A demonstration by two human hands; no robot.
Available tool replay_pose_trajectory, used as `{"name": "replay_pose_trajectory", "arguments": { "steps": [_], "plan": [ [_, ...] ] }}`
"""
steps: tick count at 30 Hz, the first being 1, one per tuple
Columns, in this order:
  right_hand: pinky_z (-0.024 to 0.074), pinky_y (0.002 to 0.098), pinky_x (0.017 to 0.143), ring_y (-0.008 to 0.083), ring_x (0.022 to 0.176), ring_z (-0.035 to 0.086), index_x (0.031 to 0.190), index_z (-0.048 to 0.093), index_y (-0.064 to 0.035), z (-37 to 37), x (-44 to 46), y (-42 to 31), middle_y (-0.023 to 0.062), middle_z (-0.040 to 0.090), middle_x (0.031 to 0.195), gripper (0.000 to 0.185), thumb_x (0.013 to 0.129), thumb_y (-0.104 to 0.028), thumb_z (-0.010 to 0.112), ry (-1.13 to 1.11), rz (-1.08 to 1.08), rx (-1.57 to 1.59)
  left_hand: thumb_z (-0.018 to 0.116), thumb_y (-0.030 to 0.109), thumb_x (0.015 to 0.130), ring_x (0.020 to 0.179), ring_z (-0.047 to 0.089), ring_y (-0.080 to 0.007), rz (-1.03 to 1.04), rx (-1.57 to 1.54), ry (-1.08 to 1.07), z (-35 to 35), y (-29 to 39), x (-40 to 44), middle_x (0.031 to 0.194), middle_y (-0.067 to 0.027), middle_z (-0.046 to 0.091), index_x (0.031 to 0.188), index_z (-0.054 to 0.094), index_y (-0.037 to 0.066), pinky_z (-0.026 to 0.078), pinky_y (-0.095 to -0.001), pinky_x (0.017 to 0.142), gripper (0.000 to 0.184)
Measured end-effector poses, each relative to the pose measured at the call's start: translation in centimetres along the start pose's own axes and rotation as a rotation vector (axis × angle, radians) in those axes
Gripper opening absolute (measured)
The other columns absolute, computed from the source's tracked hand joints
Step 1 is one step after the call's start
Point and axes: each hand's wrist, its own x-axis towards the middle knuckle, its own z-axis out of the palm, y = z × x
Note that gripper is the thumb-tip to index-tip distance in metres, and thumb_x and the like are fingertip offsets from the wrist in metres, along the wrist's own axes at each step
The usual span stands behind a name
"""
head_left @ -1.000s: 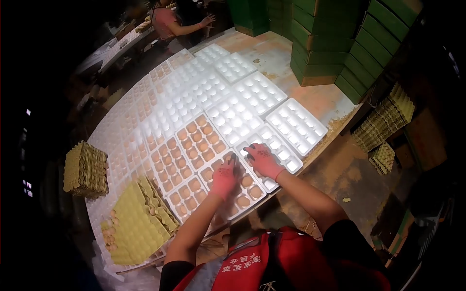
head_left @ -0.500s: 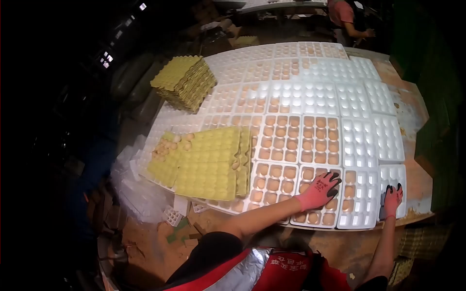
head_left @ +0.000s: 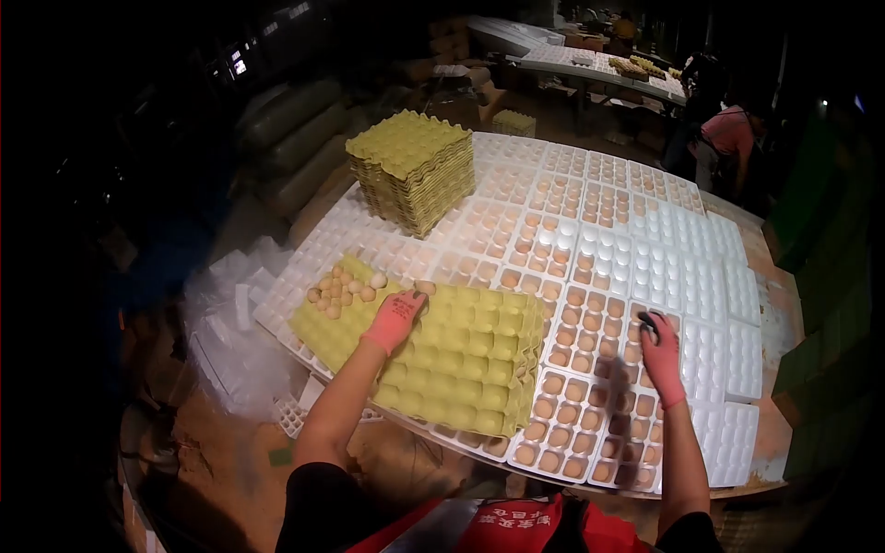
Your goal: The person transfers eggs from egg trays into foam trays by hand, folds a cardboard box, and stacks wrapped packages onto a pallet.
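Note:
My left hand, in a pink glove with dark fingertips, reaches over a yellow egg flat. Its curled fingers are at a brown egg, partly covering it. More loose eggs sit in the flat's far left part. My right hand, gloved the same way, hovers over the white trays, fingers bent and apart, with no egg visible in it. Below it lies a white tray with brown eggs in its cells, crossed by the arm's shadow.
A tall stack of yellow egg flats stands at the table's back left. White trays with unfilled cells line the right side. Clear plastic wrap hangs off the left edge. Another person bends beyond the table's far right corner.
My left hand has gone from the egg-filled white tray to the yellow flat on the left. My right hand has left the right-edge tray and moved inward and up. The camera view has shifted.

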Motion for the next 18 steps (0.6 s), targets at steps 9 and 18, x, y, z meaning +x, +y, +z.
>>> {"name": "replay_pose_trajectory", "arguments": {
  "steps": [9,18],
  "plan": [
    [0.0314,0.0535,0.105,0.0347,0.108,0.057,0.12,0.054,-0.0071,35.1,5.1,-18.7,0.0148,0.062,0.108,0.04,0.082,-0.02,0.057,-0.537,-0.437,-0.266,0.053,0.03,0.091,0.056,0.048,-0.0126,-0.597,-2.376,0.08,0.8,-2.4,-4.2,0.072,-0.0011,0.054,0.1,0.057,0.007,0.041,-0.025,0.047,0.025],
    [0.0494,0.0332,0.083,0.0257,0.093,0.063,0.116,0.059,-0.0015,23.2,6.9,-14.5,0.014,0.066,0.101,0.044,0.08,-0.025,0.067,-0.151,0.198,0.741,0.052,0.037,0.094,0.06,0.049,-0.014,-0.782,-2.559,-0.038,-4.4,3.2,-3.7,0.082,-0.0048,0.06,0.109,0.059,0.005,0.044,-0.0266,0.054,0.036]
  ]
}}
